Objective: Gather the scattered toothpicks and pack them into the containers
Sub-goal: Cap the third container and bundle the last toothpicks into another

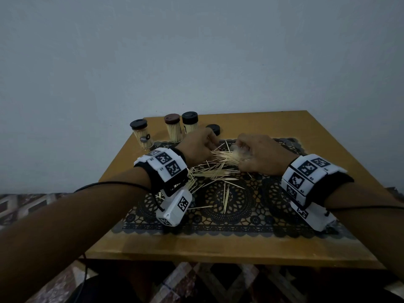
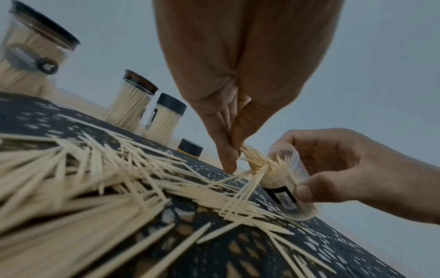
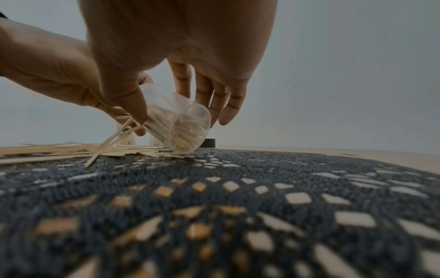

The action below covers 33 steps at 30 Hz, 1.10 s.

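A: Handling notes first. The toothpicks [image 1: 215, 171] look light, thin and stiff, pointed at the ends, and lie criss-crossed in a loose heap on the black lace mat [image 1: 236, 215] that covers the middle of the bench [image 1: 328, 136]. My guess: they snap if bent and roll or scatter at a nudge.

B: Where to take hold?

A: Across the middle of a small aligned bundle, I'd say, pinched between thumb and fingertips. Grabbed singly they'd slip; grabbed crosswise they'd jam at the mouth.

B: And the clear container [image 2: 284, 181]?

A: Thin transparent plastic, probably light and smooth, so it could slide in the grip. It is tilted, mouth toward the heap, base low near the mat, already partly filled.

B: Hands?

A: Right hand [image 1: 265, 156] curls thumb and fingers round the container's wall; the outer fingers [image 3: 225, 105] stand straighter behind it. Left hand [image 1: 197, 147] has thumb and fingertips pressed together on a small bundle of toothpicks, its tips right at the container mouth.

B: The rest?

A: Three capped containers [image 1: 173, 130], full, stand upright at the bench's far left. A loose black lid [image 1: 213, 129] lies just beside them.
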{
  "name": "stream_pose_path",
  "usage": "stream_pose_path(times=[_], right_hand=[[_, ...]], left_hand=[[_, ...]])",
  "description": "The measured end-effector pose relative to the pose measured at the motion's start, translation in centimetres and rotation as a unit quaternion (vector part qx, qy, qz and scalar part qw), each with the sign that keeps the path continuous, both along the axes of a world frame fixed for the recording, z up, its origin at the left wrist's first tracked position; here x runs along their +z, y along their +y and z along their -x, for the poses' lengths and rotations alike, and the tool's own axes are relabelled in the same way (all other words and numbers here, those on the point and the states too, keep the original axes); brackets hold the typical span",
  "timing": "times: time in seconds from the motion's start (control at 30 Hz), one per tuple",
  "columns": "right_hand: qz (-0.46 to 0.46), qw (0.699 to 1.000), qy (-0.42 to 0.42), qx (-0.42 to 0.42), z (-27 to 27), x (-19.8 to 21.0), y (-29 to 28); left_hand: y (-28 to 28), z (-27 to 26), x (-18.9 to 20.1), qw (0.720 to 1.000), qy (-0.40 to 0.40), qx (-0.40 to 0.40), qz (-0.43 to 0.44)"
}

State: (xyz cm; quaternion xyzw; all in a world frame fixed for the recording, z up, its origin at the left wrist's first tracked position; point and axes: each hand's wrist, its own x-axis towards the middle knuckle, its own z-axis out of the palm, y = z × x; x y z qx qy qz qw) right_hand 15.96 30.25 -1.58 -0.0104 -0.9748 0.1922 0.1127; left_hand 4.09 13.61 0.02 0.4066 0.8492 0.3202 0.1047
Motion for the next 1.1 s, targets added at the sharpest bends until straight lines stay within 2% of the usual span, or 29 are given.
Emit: stream_pose_path(times=[0.3, 0.37, 0.5, 0.57, 0.73, 0.97, 1.1], right_hand=[[0.006, 1.0, 0.007, 0.009, 0.1, -0.2, 0.1], [0.002, 1.0, 0.006, 0.004, 0.2, -0.3, 0.2], [0.001, 1.0, 0.011, -0.008, 0.2, -0.3, 0.2], [0.007, 1.0, 0.017, -0.011, 0.2, -0.2, 0.2], [0.009, 1.0, 0.024, -0.002, 0.1, -0.1, 0.1], [0.004, 1.0, 0.028, 0.008, 0.1, -0.1, 0.3], [0.009, 0.999, 0.032, 0.022, 0.2, -0.2, 0.2]], left_hand=[[0.4, -0.7, -0.7, 0.994, 0.08, 0.001, -0.074], [0.5, -0.7, -0.6, 0.994, 0.058, 0.002, -0.092], [0.3, -0.5, -0.5, 0.99, -0.046, 0.041, -0.13], [-0.1, -0.4, -0.6, 0.991, -0.072, 0.043, -0.102], [-0.4, -2.6, -0.5, 0.989, -0.12, -0.044, 0.074], [-0.4, -2.7, -0.3, 0.982, -0.161, -0.07, 0.069], [-1.1, -2.8, -0.2, 0.982, -0.124, -0.06, 0.126]])
